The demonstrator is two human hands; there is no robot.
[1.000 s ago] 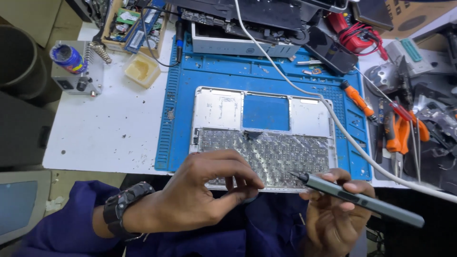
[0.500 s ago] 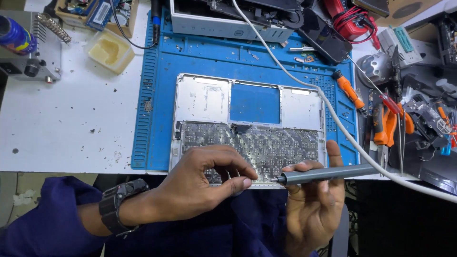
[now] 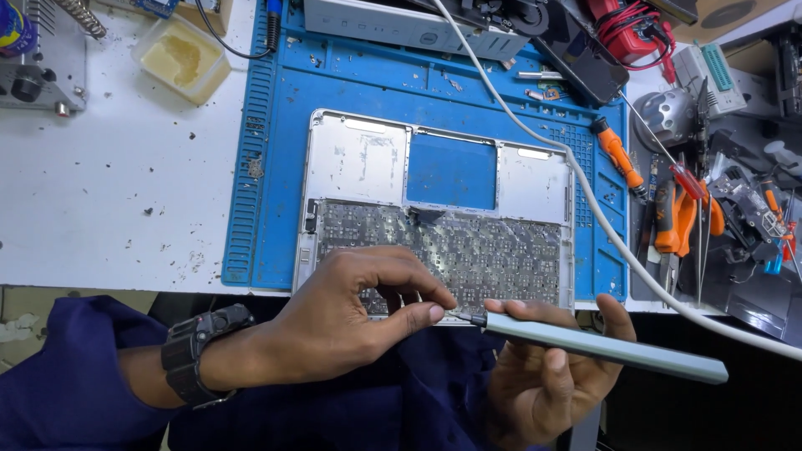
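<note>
A silver laptop top case (image 3: 359, 159) lies upside down on a blue work mat (image 3: 276, 125), its keyboard underside (image 3: 484, 250) facing up. My right hand (image 3: 543, 384) grips a grey pen-shaped electric screwdriver (image 3: 601, 347) below the case's near edge, bit pointing left. My left hand (image 3: 351, 313), with a black watch on the wrist, pinches at the screwdriver's bit tip with thumb and forefinger. Whether a screw sits between those fingers is too small to tell.
A white cable (image 3: 585, 200) runs across the case's right side. Orange-handled pliers (image 3: 672, 221) and an orange screwdriver (image 3: 616, 154) lie at the right. A yellowish tray (image 3: 180, 58) and a soldering station (image 3: 42, 67) stand at the back left on the white table (image 3: 109, 200).
The view has shifted so the case sits closer. My left hand's fingers have come together onto the screwdriver's bit tip; the right hand has tilted the screwdriver flatter.
</note>
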